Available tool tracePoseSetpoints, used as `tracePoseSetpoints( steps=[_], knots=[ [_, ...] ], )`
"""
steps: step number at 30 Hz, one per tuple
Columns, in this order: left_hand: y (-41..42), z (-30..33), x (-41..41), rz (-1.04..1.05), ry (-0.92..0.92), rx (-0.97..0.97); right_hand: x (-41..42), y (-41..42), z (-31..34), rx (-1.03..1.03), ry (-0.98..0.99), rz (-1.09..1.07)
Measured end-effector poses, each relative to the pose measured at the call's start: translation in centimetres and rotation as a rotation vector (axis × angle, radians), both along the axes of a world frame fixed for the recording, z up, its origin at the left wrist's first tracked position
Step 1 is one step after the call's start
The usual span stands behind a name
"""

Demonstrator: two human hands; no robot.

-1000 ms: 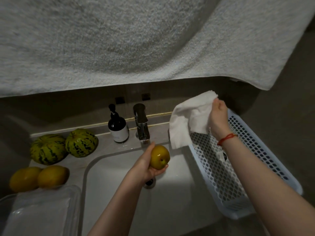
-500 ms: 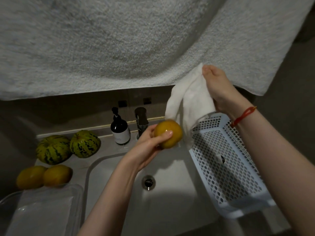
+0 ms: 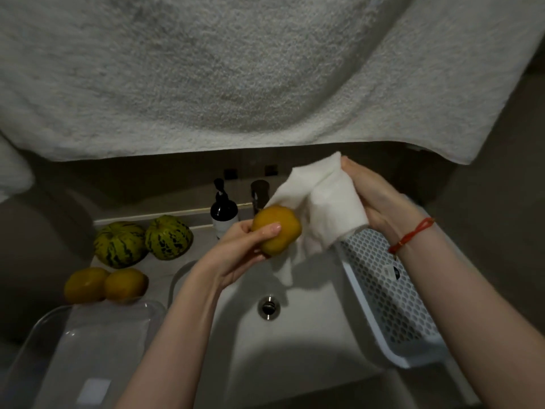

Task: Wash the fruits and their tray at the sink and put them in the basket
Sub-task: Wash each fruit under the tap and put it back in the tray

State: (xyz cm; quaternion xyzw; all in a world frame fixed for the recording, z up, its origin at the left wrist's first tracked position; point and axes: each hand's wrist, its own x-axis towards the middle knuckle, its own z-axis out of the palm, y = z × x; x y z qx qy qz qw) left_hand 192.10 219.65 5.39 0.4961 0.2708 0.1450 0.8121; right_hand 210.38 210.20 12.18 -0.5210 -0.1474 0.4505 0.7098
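Observation:
My left hand [image 3: 247, 252] grips a yellow fruit [image 3: 278, 230] above the white sink [image 3: 309, 335]. My right hand [image 3: 380, 202] holds a white cloth [image 3: 321, 208] that hangs against the fruit's right side. A white perforated basket [image 3: 389, 293] sits on the sink's right edge, under my right wrist. Two yellow fruits [image 3: 103, 284] and two striped green melons [image 3: 141, 240] lie on the counter at the left. The clear plastic tray [image 3: 88, 349] stands at the bottom left.
A dark soap dispenser bottle [image 3: 222, 211] and a metal tap [image 3: 259, 193] stand behind the sink. A large grey towel [image 3: 236, 69] hangs across the top of the view. The drain [image 3: 268, 307] lies in the basin's middle.
My left hand lifted the fruit from low over the basin up toward the cloth. My right hand brought the cloth from over the basket to the fruit's side.

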Motion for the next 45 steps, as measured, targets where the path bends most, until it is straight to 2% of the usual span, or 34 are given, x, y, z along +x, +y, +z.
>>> tracePoseSetpoints(
  steps=[5, 10, 13, 17, 21, 27, 30, 33, 36, 38, 39, 40, 42, 43, 45],
  knots=[
    [-0.3, -0.8, -1.2, -0.003, 0.202, 0.002, -0.2, -3.0, -4.0, 0.063, 0.209, 0.193],
    [-1.2, -1.1, -1.0, -0.034, 0.435, 0.183, -3.1, -3.8, -6.7, 0.137, 0.324, 0.311],
    [-1.5, -1.0, -0.9, -0.045, 0.511, 0.274, -4.9, -3.7, -7.6, 0.164, 0.285, 0.274],
    [-2.0, -0.8, -1.1, -0.039, 0.500, 0.395, -6.8, -3.4, -8.6, 0.106, 0.093, 0.189],
    [-2.3, -1.4, -1.5, -0.064, 0.451, 0.410, -8.5, -2.6, -9.6, 0.061, 0.047, 0.163],
    [-2.7, -2.8, -1.8, -0.037, 0.392, 0.289, -10.4, -1.2, -11.0, -0.081, -0.030, 0.190],
    [-2.7, -3.1, -1.7, -0.041, 0.354, 0.098, -10.4, -1.0, -12.1, -0.120, -0.045, 0.107],
    [-1.9, -3.3, -2.2, 0.050, 0.296, -0.109, -10.4, -1.0, -12.9, -0.126, 0.202, 0.062],
    [-1.6, -5.0, -2.4, 0.283, 0.253, -0.030, -10.6, -0.7, -13.1, -0.107, 0.446, -0.045],
    [-2.4, -6.2, -2.3, 0.354, 0.249, 0.048, -10.9, -0.3, -13.3, -0.095, 0.461, -0.095],
    [-2.9, -6.8, -2.2, 0.335, 0.228, 0.020, -11.1, -0.2, -13.5, -0.099, 0.461, -0.109],
    [-3.4, -7.1, -2.1, 0.307, 0.211, -0.092, -11.3, -0.1, -13.5, -0.104, 0.471, -0.114],
    [-4.0, -7.3, -1.9, 0.279, 0.162, -0.429, -11.4, 0.0, -13.8, -0.130, 0.416, -0.129],
    [-4.0, -7.2, -1.8, 0.289, 0.131, -0.564, -11.4, 0.0, -14.1, -0.161, 0.320, -0.150],
    [-4.1, -7.0, -1.2, 0.323, 0.120, -0.646, -11.5, -0.3, -14.4, -0.195, 0.036, -0.184]
  ],
)
